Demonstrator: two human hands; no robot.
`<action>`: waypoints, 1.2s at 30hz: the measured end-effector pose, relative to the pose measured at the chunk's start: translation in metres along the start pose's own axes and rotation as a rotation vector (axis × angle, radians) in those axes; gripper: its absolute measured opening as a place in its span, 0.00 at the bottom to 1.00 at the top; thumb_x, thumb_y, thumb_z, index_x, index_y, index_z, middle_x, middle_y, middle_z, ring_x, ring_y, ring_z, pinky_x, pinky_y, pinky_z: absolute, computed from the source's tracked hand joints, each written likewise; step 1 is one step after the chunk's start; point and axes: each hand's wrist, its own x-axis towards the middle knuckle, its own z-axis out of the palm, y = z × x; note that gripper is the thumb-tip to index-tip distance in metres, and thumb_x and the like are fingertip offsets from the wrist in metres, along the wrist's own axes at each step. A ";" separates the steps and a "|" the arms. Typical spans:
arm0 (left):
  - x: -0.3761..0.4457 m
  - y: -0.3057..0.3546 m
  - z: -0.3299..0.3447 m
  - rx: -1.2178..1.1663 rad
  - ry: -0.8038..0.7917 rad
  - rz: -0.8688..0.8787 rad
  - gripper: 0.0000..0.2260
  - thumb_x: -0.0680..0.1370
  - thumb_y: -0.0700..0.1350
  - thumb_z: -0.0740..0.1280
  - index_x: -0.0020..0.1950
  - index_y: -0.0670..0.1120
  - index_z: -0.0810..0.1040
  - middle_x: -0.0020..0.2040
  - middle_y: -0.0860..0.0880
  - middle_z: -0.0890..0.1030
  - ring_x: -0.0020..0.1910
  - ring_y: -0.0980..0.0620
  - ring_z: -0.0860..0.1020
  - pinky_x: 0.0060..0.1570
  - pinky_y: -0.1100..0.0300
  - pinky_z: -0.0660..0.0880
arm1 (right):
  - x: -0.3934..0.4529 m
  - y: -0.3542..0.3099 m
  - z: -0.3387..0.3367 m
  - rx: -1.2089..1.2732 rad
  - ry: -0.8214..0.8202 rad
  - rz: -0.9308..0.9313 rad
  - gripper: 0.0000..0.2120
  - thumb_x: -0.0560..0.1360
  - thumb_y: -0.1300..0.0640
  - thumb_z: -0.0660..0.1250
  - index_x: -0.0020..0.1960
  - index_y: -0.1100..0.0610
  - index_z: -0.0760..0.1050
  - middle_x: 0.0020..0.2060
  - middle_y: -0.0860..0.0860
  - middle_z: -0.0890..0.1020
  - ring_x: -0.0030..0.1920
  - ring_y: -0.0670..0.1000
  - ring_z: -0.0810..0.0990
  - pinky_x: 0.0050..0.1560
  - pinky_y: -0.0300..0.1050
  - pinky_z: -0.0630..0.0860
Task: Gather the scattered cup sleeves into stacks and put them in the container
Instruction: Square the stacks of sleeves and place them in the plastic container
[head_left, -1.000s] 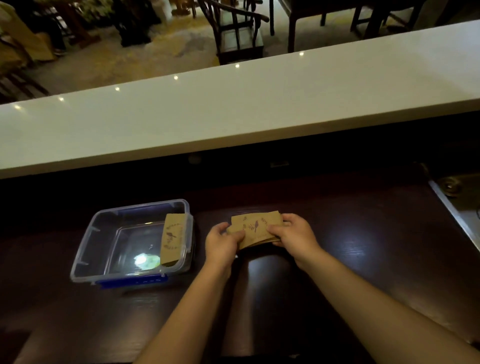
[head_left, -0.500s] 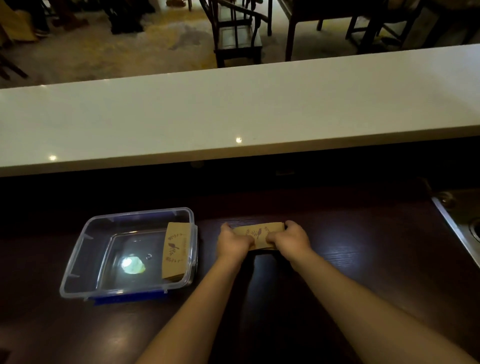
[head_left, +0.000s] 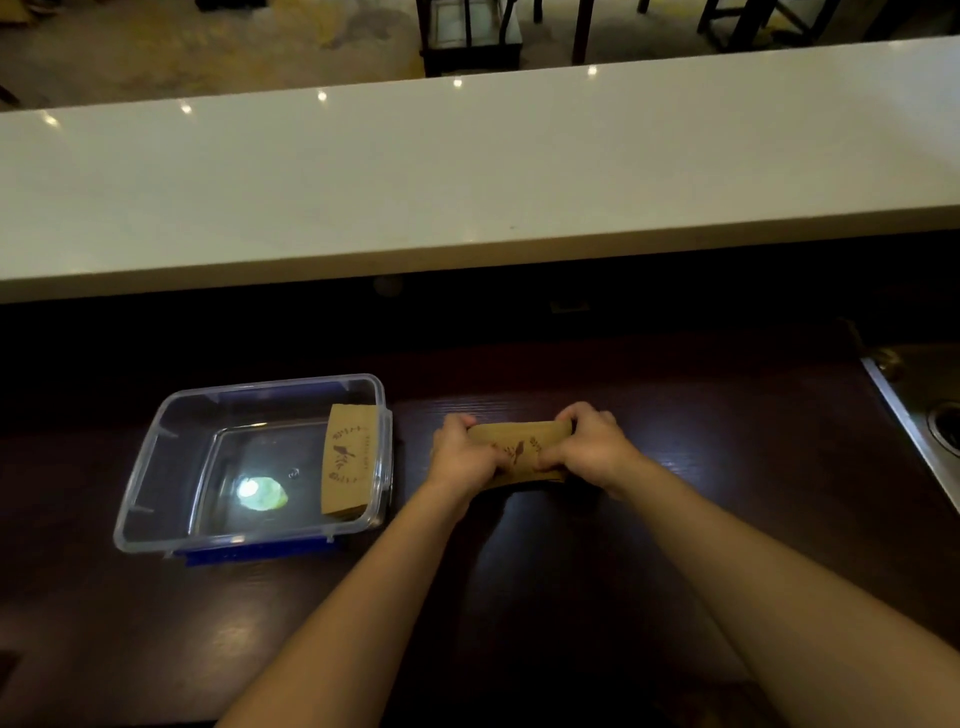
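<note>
Cup sleeves appear in two groups. Group one: a stack of brown sleeves (head_left: 519, 454) lies on the dark wooden counter (head_left: 727, 467), just right of the container, held at both ends. The number of sleeves in this stack cannot be told; only the top face, printed with a bird and leaf motif, is visible. Group two: a second stack of sleeves (head_left: 345, 460) sits inside the container, leaning against its right wall, long axis running front to back; its count also cannot be told.

One clear plastic container (head_left: 156, 467) rests on the counter at the left, with a blue part visible under its near edge. A bright light reflection shows on its floor.

Two hands are in view. The left hand (head_left: 460, 457) clamps the left end of the counter stack, fingers curled over the far edge, thumb on the near side. The right hand (head_left: 589, 447) clamps the right end in the same way, fingers pressed together.

One white countertop (head_left: 467, 171) spans the frame behind the dark counter
</note>
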 end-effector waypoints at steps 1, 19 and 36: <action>-0.005 -0.005 0.001 -0.023 0.008 0.051 0.29 0.64 0.37 0.76 0.60 0.49 0.67 0.56 0.45 0.73 0.46 0.53 0.75 0.39 0.60 0.76 | -0.003 0.003 0.000 -0.008 0.011 -0.059 0.29 0.58 0.53 0.78 0.55 0.50 0.71 0.56 0.54 0.72 0.56 0.56 0.74 0.55 0.52 0.77; -0.056 -0.065 0.037 0.064 0.203 0.550 0.27 0.75 0.36 0.64 0.73 0.46 0.62 0.68 0.54 0.56 0.56 0.82 0.61 0.45 0.85 0.63 | -0.055 0.056 0.057 -0.003 0.228 -0.449 0.33 0.77 0.50 0.60 0.77 0.43 0.49 0.79 0.50 0.51 0.71 0.46 0.62 0.58 0.40 0.64; -0.094 -0.033 -0.011 -0.605 -0.056 0.288 0.18 0.73 0.34 0.70 0.57 0.53 0.76 0.52 0.49 0.81 0.47 0.60 0.82 0.45 0.64 0.79 | -0.063 0.001 -0.006 0.792 -0.128 -0.347 0.36 0.68 0.70 0.71 0.68 0.44 0.66 0.48 0.53 0.83 0.45 0.44 0.84 0.41 0.36 0.79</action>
